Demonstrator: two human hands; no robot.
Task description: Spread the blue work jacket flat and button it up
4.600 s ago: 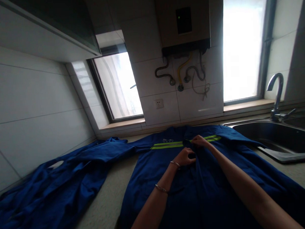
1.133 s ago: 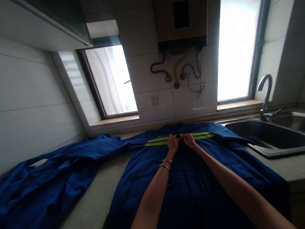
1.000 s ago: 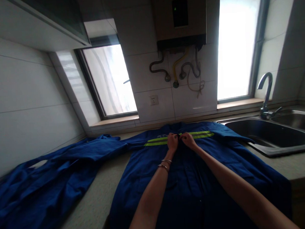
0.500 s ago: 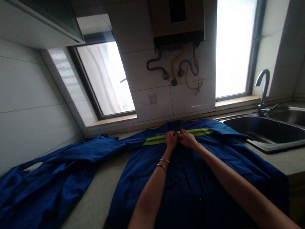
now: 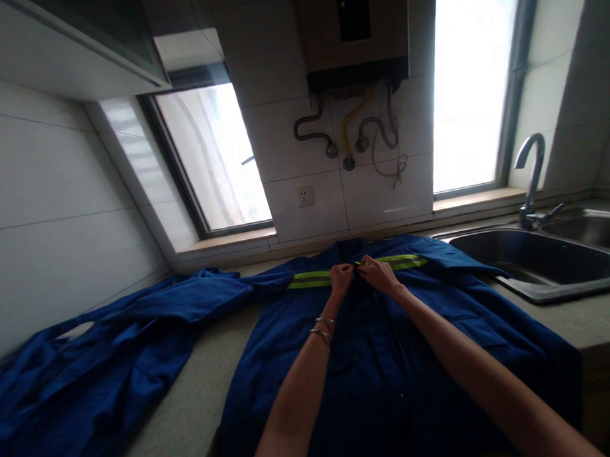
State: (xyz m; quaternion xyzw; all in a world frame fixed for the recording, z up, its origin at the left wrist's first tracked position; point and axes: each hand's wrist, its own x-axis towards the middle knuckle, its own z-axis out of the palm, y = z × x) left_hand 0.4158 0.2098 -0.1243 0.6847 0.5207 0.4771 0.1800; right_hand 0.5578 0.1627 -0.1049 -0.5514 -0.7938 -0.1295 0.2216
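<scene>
A blue work jacket [image 5: 438,330] lies spread on the counter, its collar toward the wall. A yellow-green reflective band [image 5: 403,262] crosses its chest. My left hand [image 5: 341,278], with bangles on the wrist, pinches the front placket at the band. Close beside it, my right hand [image 5: 378,275] is closed on the placket's other edge. The small part between my fingertips is too dark to make out.
More blue clothing [image 5: 152,314] lies crumpled on the counter [image 5: 191,392] at left. To the right is a steel sink [image 5: 551,260] with a faucet [image 5: 531,180]. A water heater [image 5: 355,33] with pipes hangs above, between two windows.
Both hands stay at the jacket's chest band with only small finger movements. The view has shifted slightly.
</scene>
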